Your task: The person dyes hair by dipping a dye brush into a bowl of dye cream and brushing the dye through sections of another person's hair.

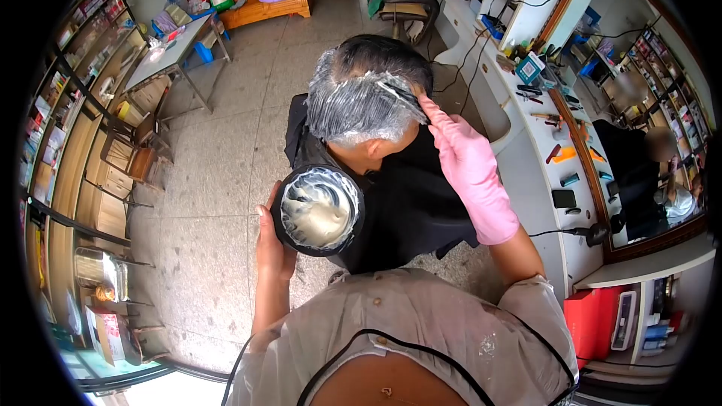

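Observation:
My left hand (272, 244) is wrapped round the side of a black bowl (320, 251) that holds whitish cream (322, 209). Inside a pink glove, my right hand (468, 165) grips a dark hair-dye brush (397, 93), its fingers near the front of the head. The brush lies against the hair of a seated person (368, 109). White cream coats the side and back of that hair, while the top shows dark. A black cape (406, 203) covers the person's shoulders and body.
On the right runs a white counter (538, 173) with combs, clippers and a phone (564, 198), below a wood-framed mirror (639, 105). Shelves (71, 128) and chairs (135, 143) line the left. Behind are a table (169, 53), a wooden sofa (263, 4) and a salon chair (406, 11).

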The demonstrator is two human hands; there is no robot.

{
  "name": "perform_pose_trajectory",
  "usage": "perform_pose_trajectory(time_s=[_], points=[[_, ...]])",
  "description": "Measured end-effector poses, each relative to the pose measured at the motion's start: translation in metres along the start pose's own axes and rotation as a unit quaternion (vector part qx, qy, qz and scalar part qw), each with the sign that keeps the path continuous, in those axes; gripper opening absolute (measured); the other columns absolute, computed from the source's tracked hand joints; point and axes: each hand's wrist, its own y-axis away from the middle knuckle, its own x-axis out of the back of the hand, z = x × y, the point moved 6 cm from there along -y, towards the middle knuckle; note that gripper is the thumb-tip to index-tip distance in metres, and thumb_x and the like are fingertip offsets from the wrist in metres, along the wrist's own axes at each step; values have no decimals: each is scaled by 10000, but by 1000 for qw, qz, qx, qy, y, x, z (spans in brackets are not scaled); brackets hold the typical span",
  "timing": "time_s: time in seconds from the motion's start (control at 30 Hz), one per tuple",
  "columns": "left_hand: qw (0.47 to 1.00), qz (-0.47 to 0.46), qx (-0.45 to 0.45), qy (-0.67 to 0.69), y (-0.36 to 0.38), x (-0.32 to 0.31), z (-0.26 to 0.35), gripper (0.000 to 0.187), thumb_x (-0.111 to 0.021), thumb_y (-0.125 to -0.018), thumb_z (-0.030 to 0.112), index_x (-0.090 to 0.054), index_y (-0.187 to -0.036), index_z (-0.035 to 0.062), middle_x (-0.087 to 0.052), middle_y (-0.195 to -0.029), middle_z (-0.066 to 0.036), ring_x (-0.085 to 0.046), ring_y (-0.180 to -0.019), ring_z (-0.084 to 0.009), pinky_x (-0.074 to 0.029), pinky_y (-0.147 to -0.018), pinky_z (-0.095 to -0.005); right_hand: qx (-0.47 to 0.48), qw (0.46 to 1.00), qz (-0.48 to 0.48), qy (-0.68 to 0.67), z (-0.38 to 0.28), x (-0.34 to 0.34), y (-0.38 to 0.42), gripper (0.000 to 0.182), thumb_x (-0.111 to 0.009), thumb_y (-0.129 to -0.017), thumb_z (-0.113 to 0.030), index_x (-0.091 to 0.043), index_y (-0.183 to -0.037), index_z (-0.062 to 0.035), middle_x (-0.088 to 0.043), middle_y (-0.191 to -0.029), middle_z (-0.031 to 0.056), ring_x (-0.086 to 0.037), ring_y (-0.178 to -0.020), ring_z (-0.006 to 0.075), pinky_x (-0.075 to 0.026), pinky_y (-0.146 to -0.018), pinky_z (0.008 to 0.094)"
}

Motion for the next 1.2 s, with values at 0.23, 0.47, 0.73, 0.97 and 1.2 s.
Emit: perform_pose_trajectory(time_s=[0.23,0.47,0.73,0.97,1.2], points=[[1000,4,-7,-9,2,-8,-1,780,-312,-900,609,-221,-1430,43,-324,-1436,-144,-337,-1312,-283,-282,-1083,-407,164,882,-10,441,-20,-26,22,413,-605,-842,-63,-578,-1225,-216,-538,-708,117,-561,-575,275,-495,-549,367],[1000,10,-18,-16,10,-15,0,788,-324,-891,620,-223,-1431,54,-342,-1423,-142,-348,-1305,-286,-297,-1076,-411,167,869,86,458,-8,-7,14,402,-578,-857,-50,-563,-1238,-176,-561,-722,136,-594,-608,301,-489,-543,378],[1000,11,-12,3,17,-7,-9,784,-330,-895,612,-220,-1433,53,-320,-1438,-137,-332,-1315,-283,-273,-1088,-410,113,891,63,436,-10,-6,12,467,-517,-870,-26,-488,-1312,-172,-546,-757,121,-575,-583,263,-477,-527,370],[1000,-3,-16,-6,13,0,12,776,-321,-902,603,-215,-1434,49,-311,-1444,-140,-321,-1322,-282,-261,-1093,-406,160,879,31,449,-28,-45,31,589,-526,-809,-13,-429,-1357,-206,-549,-793,117,-586,-568,309,-503,-538,394],[1000,-3,-6,-2,7,23,19,747,-290,-917,584,-222,-1431,45,-329,-1433,-141,-338,-1312,-281,-278,-1085,-402,76,849,-23,523,-12,-79,32,530,-473,-870,-64,-419,-1360,-258,-565,-843,116,-609,-668,304,-518,-589,419]])
